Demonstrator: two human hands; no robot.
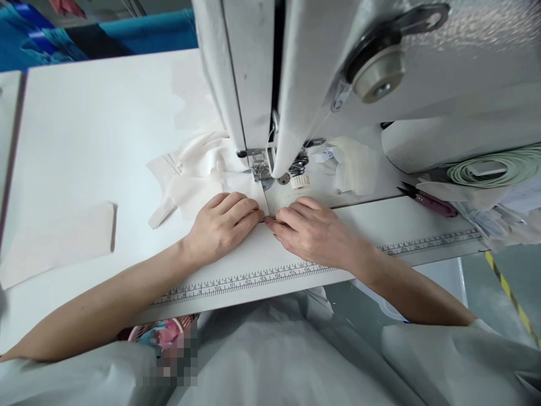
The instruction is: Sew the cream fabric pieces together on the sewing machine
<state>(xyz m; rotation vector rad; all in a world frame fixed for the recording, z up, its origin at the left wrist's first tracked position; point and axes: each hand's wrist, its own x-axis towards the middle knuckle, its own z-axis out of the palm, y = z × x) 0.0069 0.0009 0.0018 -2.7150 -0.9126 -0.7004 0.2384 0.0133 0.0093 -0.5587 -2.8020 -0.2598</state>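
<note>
Showing two bare hands at one sewing machine (pixel 245 73) on a white table (pixel 105 124), seen from the wearer's head. One gathered piece of white fabric (pixel 190 192) lies under the needle area, spreading left of it. One flat pale cloth (pixel 63 237) rests at far left, and one cream scrap (pixel 357 166) sits right of the needle. On the right are one pair of dark-red snips (pixel 437 204) and one coil of pale green cord (pixel 459 172). One ruler strip (pixel 236 285) runs along the front edge.

The right forearm covers part of the ruler's numbers. The machine's top and the coil's right side are cut off by the frame; a basket (pixel 134 334) below the table is partly hidden and pixelated. The needle tip is hard to make out.

Both forearms reach in from the lower corners, the hands meeting palm-down just in front of the machine. The left hand (pixel 224 225) lies over the fabric, its thumb and forefinger pinching the near edge. The right hand (pixel 313 231) has curled, narrow fingers at the same corner; whether cloth is between them, I cannot tell.
</note>
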